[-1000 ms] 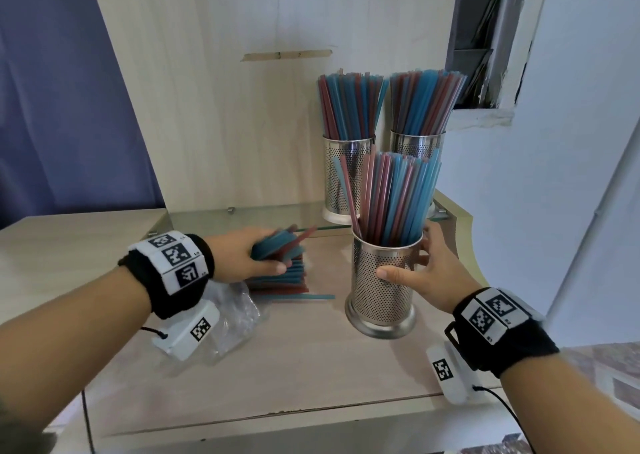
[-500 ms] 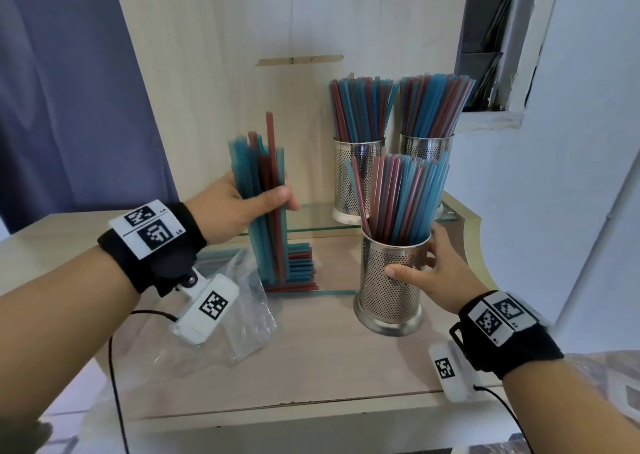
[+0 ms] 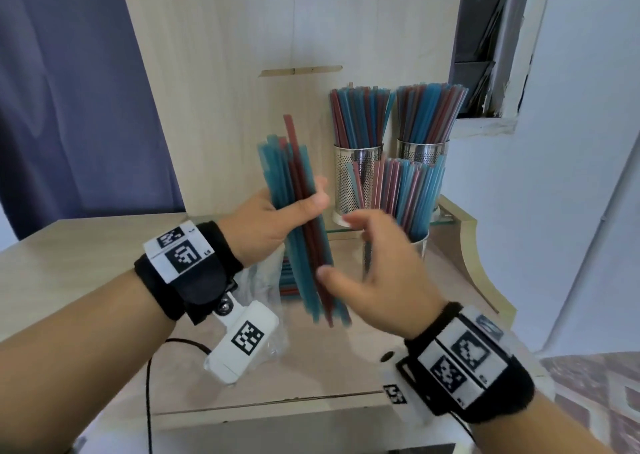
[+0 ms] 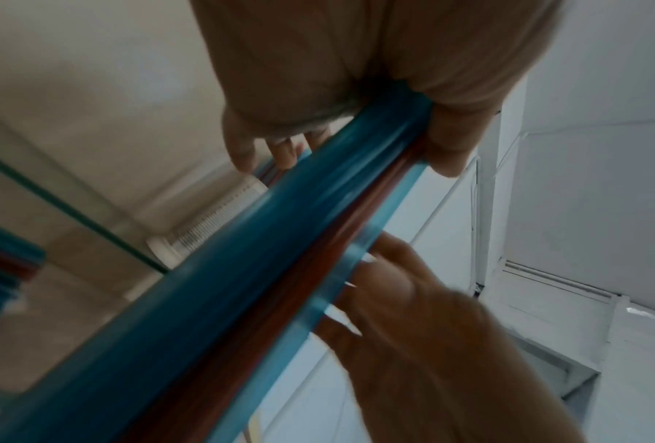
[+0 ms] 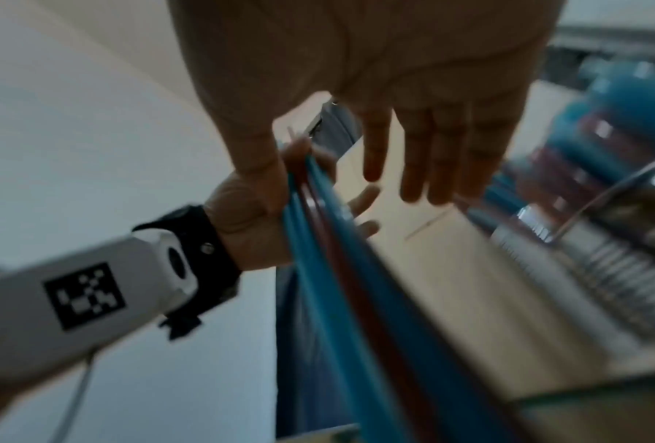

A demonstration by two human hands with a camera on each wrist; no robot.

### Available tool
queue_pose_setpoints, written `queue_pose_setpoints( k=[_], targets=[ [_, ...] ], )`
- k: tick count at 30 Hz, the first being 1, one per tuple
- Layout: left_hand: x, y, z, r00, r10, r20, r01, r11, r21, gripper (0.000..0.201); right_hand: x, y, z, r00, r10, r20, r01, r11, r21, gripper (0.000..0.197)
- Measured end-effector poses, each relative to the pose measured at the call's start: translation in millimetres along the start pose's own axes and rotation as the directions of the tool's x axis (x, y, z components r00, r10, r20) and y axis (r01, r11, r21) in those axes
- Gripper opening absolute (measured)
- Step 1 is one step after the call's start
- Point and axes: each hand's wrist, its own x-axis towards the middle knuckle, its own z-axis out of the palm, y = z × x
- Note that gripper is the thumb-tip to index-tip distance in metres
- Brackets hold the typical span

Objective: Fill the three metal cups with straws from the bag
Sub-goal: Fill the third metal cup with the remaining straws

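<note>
Three cups: perforated metal cups hold straws — behind your bundle.
Left hand: fingers curled round straw bundle.
Right hand: fingers spread, beside bundle — contact unclear.

We see blue and dark red straws between the left fingers and thumb. Beyond our right fingertips, the perforated silver cups hold blue, red and pink straws.

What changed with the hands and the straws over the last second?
The left hand picked a bundle of straws up off the pile and stood it upright. The right hand let go of the front cup and came across, open, to the bundle's lower end. The three cups stayed in place, as did the leftover straws and the bag.
</note>
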Motion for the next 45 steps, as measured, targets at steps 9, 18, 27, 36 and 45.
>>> queue_pose_setpoints(
  k=[9,18,27,36,45],
  targets=[
    [5.4,-10.7,14.3,0.987,0.03,0.16,-0.049,0.992,0.117,0.097,-1.6,19.5,18.4,0.964,0.152,0.22,-0.237,0.864,0.444,0.014],
    [18.7,-100.7,-13.2,0.932,-0.362,-0.031,0.045,0.032,0.998,0.051,-13.3,60.7,23.3,0.936,0.294,0.196,-0.348,0.863,0.367,0.026],
    [20.0,-152.4,-0.4,0.91,-0.409,-0.066,-0.074,-0.317,0.945,0.058,-13.0,66.5,28.5,0.928,0.276,0.25,-0.356,0.855,0.377,0.028],
    [24.1,-157.1,1.7,0.911,-0.406,-0.068,-0.023,-0.215,0.976,0.043,-19.2,80.5,19.5,0.916,0.352,0.194,-0.401,0.793,0.459,0.031],
    [28.8,-92.5,-31.3,0.977,-0.186,-0.107,0.186,0.483,0.856,0.06,-16.3,79.3,17.7,0.919,0.323,0.226,-0.392,0.812,0.432,0.026]
  ],
)
